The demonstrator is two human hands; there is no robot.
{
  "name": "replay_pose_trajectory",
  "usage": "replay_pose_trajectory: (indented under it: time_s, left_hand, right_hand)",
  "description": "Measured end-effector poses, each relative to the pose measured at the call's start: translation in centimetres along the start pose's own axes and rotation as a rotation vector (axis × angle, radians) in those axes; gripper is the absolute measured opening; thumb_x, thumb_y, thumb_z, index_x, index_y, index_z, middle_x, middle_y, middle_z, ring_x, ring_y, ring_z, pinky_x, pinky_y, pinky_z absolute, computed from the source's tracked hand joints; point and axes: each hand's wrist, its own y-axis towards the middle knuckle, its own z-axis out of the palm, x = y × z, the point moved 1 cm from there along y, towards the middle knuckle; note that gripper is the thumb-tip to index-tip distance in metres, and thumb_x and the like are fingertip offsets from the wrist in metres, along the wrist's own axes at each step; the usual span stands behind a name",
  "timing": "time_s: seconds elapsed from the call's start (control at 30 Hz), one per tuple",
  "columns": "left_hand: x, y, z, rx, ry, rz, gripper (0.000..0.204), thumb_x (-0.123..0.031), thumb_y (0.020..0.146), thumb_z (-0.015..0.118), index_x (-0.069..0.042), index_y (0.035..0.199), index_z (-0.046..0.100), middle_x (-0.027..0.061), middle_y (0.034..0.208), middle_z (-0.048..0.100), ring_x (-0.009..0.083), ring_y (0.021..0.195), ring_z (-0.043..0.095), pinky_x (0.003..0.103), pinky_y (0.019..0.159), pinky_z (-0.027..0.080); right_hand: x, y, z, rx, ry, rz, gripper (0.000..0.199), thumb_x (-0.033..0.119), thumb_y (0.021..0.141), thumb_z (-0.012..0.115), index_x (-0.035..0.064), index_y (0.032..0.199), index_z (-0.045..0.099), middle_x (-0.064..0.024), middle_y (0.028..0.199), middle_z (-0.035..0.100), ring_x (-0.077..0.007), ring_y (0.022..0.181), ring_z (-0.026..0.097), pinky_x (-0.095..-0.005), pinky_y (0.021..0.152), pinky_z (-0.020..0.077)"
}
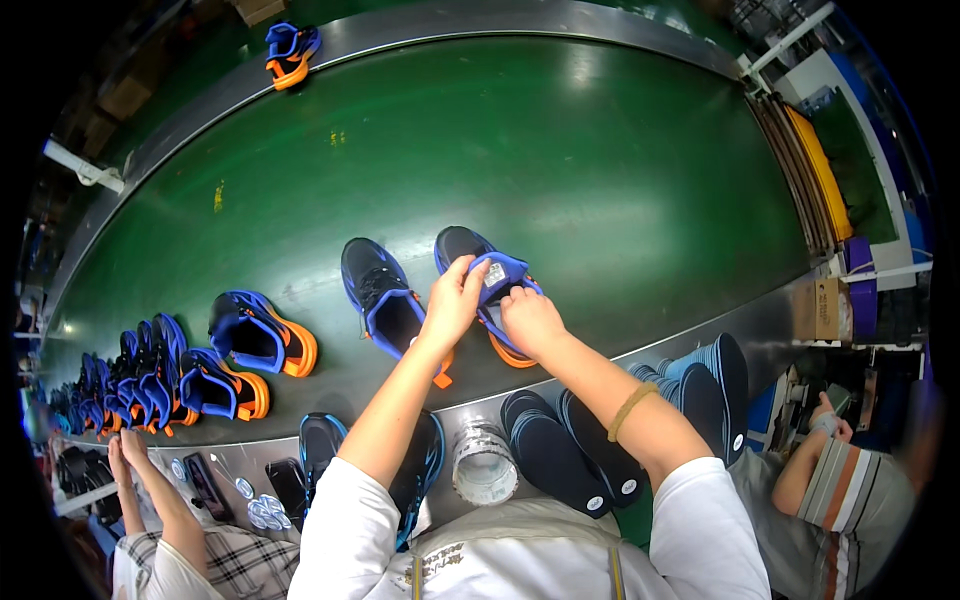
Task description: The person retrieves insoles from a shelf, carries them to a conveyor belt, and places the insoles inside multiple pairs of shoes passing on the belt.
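Note:
A black and blue sneaker [462,245] with an orange sole lies on the green belt, toe pointing away from me. With thumb and fingers, my left hand [455,300] pinches its blue tongue, which is pulled up and shows a white label. At the shoe's opening is my right hand [530,318], its fingers curled and partly inside; whatever they grip is hidden. Just left of my left hand rests a matching sneaker [372,275], apart from the one I handle.
Several insoles [555,455] are stacked along the metal edge near me, beside a white tub [485,465]. More sneakers [258,335] line the belt at left. One sneaker [291,55] sits on the far rail. Co-workers sit on both sides.

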Motion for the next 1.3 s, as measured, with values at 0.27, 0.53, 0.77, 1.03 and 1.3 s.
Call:
replay_pose_trajectory:
  time_s: [0.27, 0.53, 0.77, 1.03, 1.3]
  left_hand:
    - [0.7, -0.5, 0.2, -0.044, 0.154, -0.001, 0.027, -0.024, 0.087, 0.052, 0.001, 0.097, 0.055, 0.0125, 0.062, 0.053, 0.0144, 0.057, 0.05, 0.029, 0.054, 0.041]
    - [0.5, -1.1, 0.1, -0.038, 0.219, 0.029, 0.024, -0.023, 0.087, 0.053, -0.002, 0.098, 0.055, 0.0138, 0.061, 0.053, 0.0178, 0.055, 0.05, 0.03, 0.054, 0.041]
    - [0.9, -1.0, 0.0, -0.027, 0.207, 0.048, 0.023, -0.022, 0.087, 0.053, -0.002, 0.097, 0.055, 0.0133, 0.06, 0.052, 0.0159, 0.054, 0.049, 0.029, 0.053, 0.04]
    - [0.9, -0.6, -0.7, -0.017, 0.307, 0.258, 0.023, -0.017, 0.084, 0.055, -0.001, 0.101, 0.053, 0.0156, 0.084, 0.054, 0.0244, 0.073, 0.056, 0.033, 0.061, 0.044]
    - [-0.4, -0.5, -1.3, 0.064, 0.674, 0.603, 0.043, -0.006, 0.073, 0.061, -0.002, 0.111, 0.041, 0.0162, 0.105, 0.048, 0.035, 0.085, 0.056, 0.038, 0.068, 0.048]
  right_hand:
    - [0.0, -1.6, 0.2, -0.039, 0.061, -0.101, 0.014, 0.011, 0.074, 0.049, 0.0003, 0.078, 0.058, -0.0134, 0.083, 0.056, -0.0249, 0.08, 0.057, -0.0347, 0.069, 0.0486]
    - [0.2, -1.1, 1.6, 0.069, -0.118, -0.068, 0.015, 0.016, 0.076, 0.049, 0.0036, 0.076, 0.058, -0.0118, 0.086, 0.057, -0.0228, 0.08, 0.056, -0.0326, 0.072, 0.0457]
    - [1.3, -0.4, 1.1, 0.372, -0.299, -0.082, 0.026, 0.019, 0.082, 0.045, 0.0045, 0.093, 0.063, -0.0103, 0.102, 0.054, -0.0233, 0.098, 0.049, -0.0325, 0.081, 0.0398]
    - [1.5, 1.8, -1.6, 0.59, -0.265, -0.286, 0.025, 0.018, 0.081, 0.047, 0.0095, 0.093, 0.067, -0.0112, 0.096, 0.06, -0.0226, 0.093, 0.053, -0.0337, 0.079, 0.0403]
    - [0.6, -1.1, -2.8, 0.874, -0.063, -0.312, 0.052, 0.037, 0.084, 0.034, -0.0039, 0.109, 0.055, -0.0155, 0.096, 0.063, -0.0267, 0.104, 0.052, -0.0352, 0.107, 0.0114]
